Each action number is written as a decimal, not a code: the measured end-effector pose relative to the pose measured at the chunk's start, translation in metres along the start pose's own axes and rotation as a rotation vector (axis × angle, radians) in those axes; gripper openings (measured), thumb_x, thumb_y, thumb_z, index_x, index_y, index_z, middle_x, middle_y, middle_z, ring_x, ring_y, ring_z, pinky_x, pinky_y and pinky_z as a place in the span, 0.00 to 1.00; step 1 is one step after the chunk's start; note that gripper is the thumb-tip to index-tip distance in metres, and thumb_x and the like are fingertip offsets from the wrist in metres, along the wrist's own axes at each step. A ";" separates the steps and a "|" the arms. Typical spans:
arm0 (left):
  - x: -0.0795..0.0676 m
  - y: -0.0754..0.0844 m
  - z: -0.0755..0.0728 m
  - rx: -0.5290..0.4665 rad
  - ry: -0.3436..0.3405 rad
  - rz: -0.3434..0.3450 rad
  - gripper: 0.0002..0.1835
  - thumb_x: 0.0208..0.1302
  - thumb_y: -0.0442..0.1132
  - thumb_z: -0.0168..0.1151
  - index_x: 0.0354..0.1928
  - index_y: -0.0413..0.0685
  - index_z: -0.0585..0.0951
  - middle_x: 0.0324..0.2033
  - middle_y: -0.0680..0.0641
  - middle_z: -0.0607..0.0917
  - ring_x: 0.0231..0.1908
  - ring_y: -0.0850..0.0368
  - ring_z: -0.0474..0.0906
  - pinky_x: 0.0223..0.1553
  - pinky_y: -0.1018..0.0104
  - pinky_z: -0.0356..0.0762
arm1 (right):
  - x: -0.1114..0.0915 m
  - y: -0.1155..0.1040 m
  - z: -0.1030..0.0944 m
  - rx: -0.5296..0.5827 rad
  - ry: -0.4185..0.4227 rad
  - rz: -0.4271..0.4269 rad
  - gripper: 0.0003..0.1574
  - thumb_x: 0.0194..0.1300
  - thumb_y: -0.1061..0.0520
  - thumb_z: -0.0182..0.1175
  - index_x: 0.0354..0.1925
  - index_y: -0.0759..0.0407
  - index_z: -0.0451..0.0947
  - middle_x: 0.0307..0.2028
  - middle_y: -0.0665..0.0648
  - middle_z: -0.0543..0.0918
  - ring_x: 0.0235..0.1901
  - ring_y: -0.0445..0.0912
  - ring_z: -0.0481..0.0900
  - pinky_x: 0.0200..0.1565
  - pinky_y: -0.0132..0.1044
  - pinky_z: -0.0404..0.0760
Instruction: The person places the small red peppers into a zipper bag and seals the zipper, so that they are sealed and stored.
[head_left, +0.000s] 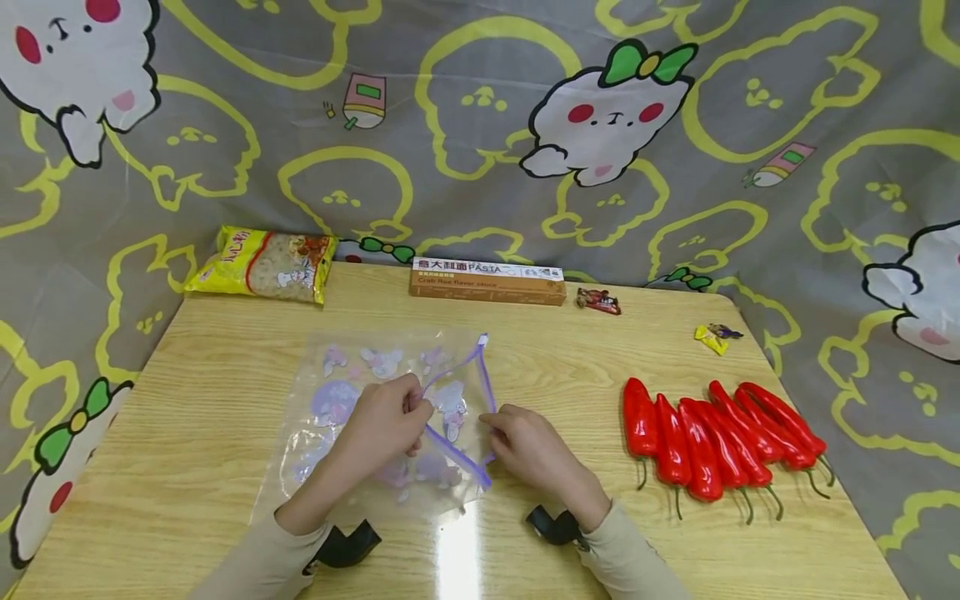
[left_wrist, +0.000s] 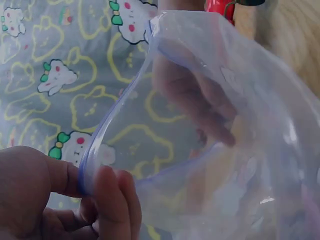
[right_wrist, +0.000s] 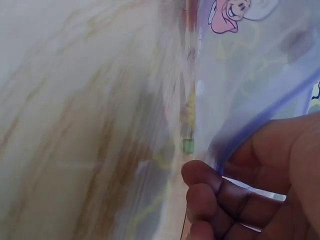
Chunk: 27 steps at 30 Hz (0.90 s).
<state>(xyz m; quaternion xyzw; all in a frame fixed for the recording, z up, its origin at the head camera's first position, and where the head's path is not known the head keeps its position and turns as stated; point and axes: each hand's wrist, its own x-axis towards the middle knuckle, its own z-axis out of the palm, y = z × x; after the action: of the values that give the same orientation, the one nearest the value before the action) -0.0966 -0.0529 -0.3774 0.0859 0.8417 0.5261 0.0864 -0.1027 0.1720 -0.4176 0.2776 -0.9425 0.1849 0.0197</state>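
A clear zip bag (head_left: 315, 442) printed with cartoon figures lies on the table, its purple zip edge pulled apart into a wide mouth. My left hand (head_left: 390, 412) pinches one side of that rim between thumb and fingers, as the left wrist view shows at the purple strip (left_wrist: 112, 112). On the opposite side, my right hand (head_left: 532, 446) pinches the other rim; in the right wrist view the thumb and curled fingers (right_wrist: 202, 200) hold the purple edge (right_wrist: 270, 112). Nothing but the printed film shows inside the bag.
Several glossy red peppers (head_left: 705, 450) lie in a row at the right. Along the back are a yellow bag of pasta (head_left: 277, 265), a long pasta box (head_left: 487, 282) and a small dark red packet (head_left: 598, 301). A yellow packet (head_left: 711, 340) touches a dark one (head_left: 725, 331) at the back right.
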 end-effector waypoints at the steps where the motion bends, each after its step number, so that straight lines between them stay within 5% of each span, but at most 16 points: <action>1: 0.001 -0.001 0.002 0.002 -0.006 0.003 0.08 0.59 0.34 0.48 0.22 0.45 0.69 0.10 0.51 0.75 0.11 0.55 0.75 0.10 0.72 0.64 | 0.000 0.000 0.000 0.002 -0.007 -0.004 0.14 0.56 0.63 0.57 0.43 0.61 0.81 0.23 0.44 0.73 0.20 0.35 0.64 0.24 0.27 0.66; 15: 0.004 -0.007 0.008 -0.003 -0.006 0.062 0.09 0.61 0.35 0.49 0.23 0.45 0.70 0.11 0.52 0.76 0.11 0.56 0.76 0.09 0.71 0.66 | -0.002 -0.008 -0.019 0.050 0.035 0.004 0.20 0.61 0.55 0.59 0.52 0.55 0.77 0.28 0.42 0.75 0.21 0.33 0.66 0.24 0.26 0.67; 20: 0.006 -0.008 0.008 0.003 0.009 0.047 0.09 0.61 0.36 0.50 0.23 0.45 0.70 0.10 0.52 0.76 0.11 0.56 0.76 0.09 0.71 0.66 | -0.011 0.002 -0.041 -0.043 0.152 0.106 0.16 0.58 0.55 0.62 0.45 0.56 0.79 0.28 0.45 0.77 0.20 0.35 0.67 0.22 0.27 0.66; 27: 0.006 -0.008 0.006 0.009 0.002 0.037 0.09 0.62 0.37 0.51 0.23 0.46 0.70 0.11 0.52 0.76 0.12 0.53 0.77 0.08 0.73 0.62 | -0.046 0.043 -0.068 -0.274 0.252 0.337 0.13 0.56 0.56 0.62 0.40 0.60 0.77 0.25 0.55 0.77 0.16 0.44 0.68 0.15 0.34 0.64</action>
<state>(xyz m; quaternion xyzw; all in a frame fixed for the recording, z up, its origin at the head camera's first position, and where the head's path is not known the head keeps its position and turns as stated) -0.1014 -0.0494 -0.3872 0.1014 0.8424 0.5239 0.0752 -0.0914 0.2534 -0.3751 0.0860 -0.9818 0.0892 0.1437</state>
